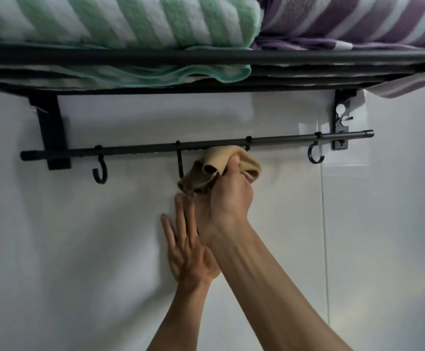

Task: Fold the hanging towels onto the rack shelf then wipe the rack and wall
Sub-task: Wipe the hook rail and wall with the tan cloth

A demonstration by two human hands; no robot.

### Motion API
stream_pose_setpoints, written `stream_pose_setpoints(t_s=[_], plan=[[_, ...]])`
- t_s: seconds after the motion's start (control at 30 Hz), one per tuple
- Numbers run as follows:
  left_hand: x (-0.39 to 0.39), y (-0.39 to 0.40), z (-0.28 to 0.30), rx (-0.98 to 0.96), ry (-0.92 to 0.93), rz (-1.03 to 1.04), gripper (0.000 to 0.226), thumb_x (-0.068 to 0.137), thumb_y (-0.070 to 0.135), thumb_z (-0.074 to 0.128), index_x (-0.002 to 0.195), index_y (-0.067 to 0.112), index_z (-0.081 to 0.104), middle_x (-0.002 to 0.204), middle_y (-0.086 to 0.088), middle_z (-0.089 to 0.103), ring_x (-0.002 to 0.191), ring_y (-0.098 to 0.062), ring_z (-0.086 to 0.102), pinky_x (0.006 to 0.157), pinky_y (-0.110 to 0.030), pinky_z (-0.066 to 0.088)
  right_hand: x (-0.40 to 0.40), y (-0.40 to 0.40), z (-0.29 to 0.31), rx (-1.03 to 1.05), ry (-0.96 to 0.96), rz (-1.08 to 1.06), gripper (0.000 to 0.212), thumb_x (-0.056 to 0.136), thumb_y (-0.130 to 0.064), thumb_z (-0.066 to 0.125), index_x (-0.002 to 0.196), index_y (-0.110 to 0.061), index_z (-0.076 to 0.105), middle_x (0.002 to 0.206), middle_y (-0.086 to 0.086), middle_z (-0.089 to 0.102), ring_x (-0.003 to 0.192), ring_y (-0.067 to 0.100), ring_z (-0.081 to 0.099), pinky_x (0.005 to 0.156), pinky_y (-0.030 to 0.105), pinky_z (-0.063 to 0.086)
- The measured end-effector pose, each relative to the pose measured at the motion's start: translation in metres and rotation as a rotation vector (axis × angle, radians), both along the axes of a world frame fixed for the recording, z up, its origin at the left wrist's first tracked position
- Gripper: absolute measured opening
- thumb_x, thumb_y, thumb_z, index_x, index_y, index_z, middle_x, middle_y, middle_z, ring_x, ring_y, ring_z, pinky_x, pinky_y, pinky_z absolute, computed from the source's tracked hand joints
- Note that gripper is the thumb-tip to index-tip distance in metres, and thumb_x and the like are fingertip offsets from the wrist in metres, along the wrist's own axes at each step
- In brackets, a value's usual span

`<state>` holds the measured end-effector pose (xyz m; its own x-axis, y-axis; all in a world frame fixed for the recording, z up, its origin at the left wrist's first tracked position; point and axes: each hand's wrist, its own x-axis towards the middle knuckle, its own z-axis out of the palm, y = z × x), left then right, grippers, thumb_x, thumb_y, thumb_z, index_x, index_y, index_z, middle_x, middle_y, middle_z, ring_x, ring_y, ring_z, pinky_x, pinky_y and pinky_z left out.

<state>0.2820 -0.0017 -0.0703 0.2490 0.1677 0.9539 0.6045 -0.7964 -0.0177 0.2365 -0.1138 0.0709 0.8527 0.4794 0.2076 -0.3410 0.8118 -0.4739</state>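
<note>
A folded green-and-white striped towel [110, 21] and a folded purple-and-white striped towel [358, 19] lie side by side on the black rack shelf [206, 58]. Below the shelf runs a black rail [143, 148] with hooks. My right hand [229, 196] grips a bunched tan cloth [216, 163] and holds it against the rail's underside near the middle. My left hand [186, 247] lies flat, fingers straight, on the white wall [79, 236] just below, partly hidden by my right wrist.
Two black brackets [52, 130] [341, 120] fix the rack to the wall. Several hooks hang from the rail, one at the left [100, 171] and one at the right [315, 154]. A tile seam [324, 224] runs down the wall on the right.
</note>
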Motion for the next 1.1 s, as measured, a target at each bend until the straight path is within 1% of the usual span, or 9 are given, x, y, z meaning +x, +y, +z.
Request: stream_pose_setpoints(t_s=[0.13,0.23,0.33,0.43,0.6,0.7,0.93,1.03,1.1], plan=[[0.004,0.009,0.001,-0.078,-0.197,-0.222,0.079,0.101,0.052,0.030,0.154,-0.004,0.016,0.144,-0.031,0.042,0.150,-0.033,0.009,0.112,-0.039,0.033,-0.009,0.022,0.003,-0.073,-0.090,0.029,0.019,0.104,-0.029,0.051,0.101,-0.013,0.061,0.090,0.005,0.068,0.089,0.019,0.068,0.086,0.036,0.058],[0.000,0.029,-0.020,-0.257,-0.139,-0.288,0.088,0.078,0.043,0.082,0.140,-0.009,0.046,0.167,-0.014,-0.013,0.146,-0.025,0.023,0.116,-0.040,0.033,-0.009,0.025,0.004,-0.092,-0.125,0.076,0.012,0.103,-0.024,0.055,0.100,-0.015,0.062,0.094,0.006,0.069,0.089,0.018,0.068,0.080,0.034,0.058],[0.001,0.002,-0.005,-0.065,-0.188,-0.264,0.077,0.098,0.037,0.045,0.160,0.016,0.005,0.167,0.009,-0.012,0.150,-0.020,0.024,0.110,-0.070,0.029,0.002,0.007,0.008,-0.038,-0.044,0.007,0.010,0.103,-0.021,0.055,0.102,-0.013,0.061,0.087,0.006,0.067,0.075,0.016,0.066,0.063,0.028,0.058],[0.002,-0.001,0.002,0.007,-0.040,-0.082,0.113,0.075,0.049,0.063,0.160,0.013,-0.003,0.168,-0.012,0.008,0.155,-0.031,0.007,0.120,-0.061,0.013,0.011,-0.006,0.010,0.010,-0.005,-0.087,0.009,0.102,-0.022,0.058,0.101,-0.014,0.062,0.086,0.004,0.067,0.076,0.015,0.066,0.068,0.030,0.056],[0.003,0.010,-0.002,0.119,-0.148,-0.137,0.081,0.095,0.047,0.034,0.159,0.015,-0.003,0.154,-0.019,0.039,0.142,-0.030,0.031,0.114,-0.055,0.016,-0.005,0.011,0.007,-0.098,-0.075,-0.094,0.016,0.100,-0.027,0.061,0.087,-0.018,0.061,0.077,0.001,0.068,0.063,0.009,0.068,0.061,0.026,0.055],[0.004,0.014,-0.003,0.140,-0.180,-0.142,0.085,0.096,0.042,0.043,0.159,0.015,-0.008,0.159,-0.019,0.030,0.153,-0.025,0.011,0.117,-0.055,0.013,-0.002,0.014,0.004,-0.136,-0.112,-0.101,0.017,0.096,-0.029,0.066,0.085,-0.016,0.064,0.083,0.005,0.072,0.078,0.017,0.072,0.075,0.033,0.060],[0.003,0.004,0.001,-0.001,-0.017,0.000,0.079,0.095,0.055,0.008,0.159,0.010,0.020,0.168,-0.014,0.004,0.155,-0.033,0.005,0.121,-0.059,0.010,0.016,-0.023,0.000,-0.075,-0.092,-0.186,0.014,0.096,-0.026,0.067,0.086,-0.017,0.068,0.077,-0.001,0.073,0.071,0.010,0.072,0.066,0.027,0.056],[0.003,0.005,-0.001,0.004,0.007,0.024,0.095,0.080,0.051,0.053,0.156,0.011,0.014,0.164,-0.019,0.021,0.153,-0.036,0.010,0.121,-0.060,0.010,0.012,-0.013,0.002,-0.102,-0.111,-0.176,0.016,0.097,-0.026,0.066,0.084,-0.017,0.066,0.074,-0.002,0.072,0.066,0.008,0.071,0.064,0.025,0.056],[0.001,0.005,-0.003,-0.002,0.053,0.008,0.086,0.078,0.048,0.044,0.152,0.007,0.031,0.157,-0.020,0.035,0.152,-0.038,0.016,0.118,-0.063,0.014,0.007,-0.003,0.004,-0.152,-0.137,-0.134,0.016,0.099,-0.026,0.062,0.085,-0.018,0.062,0.082,0.002,0.071,0.074,0.013,0.071,0.072,0.029,0.057]])
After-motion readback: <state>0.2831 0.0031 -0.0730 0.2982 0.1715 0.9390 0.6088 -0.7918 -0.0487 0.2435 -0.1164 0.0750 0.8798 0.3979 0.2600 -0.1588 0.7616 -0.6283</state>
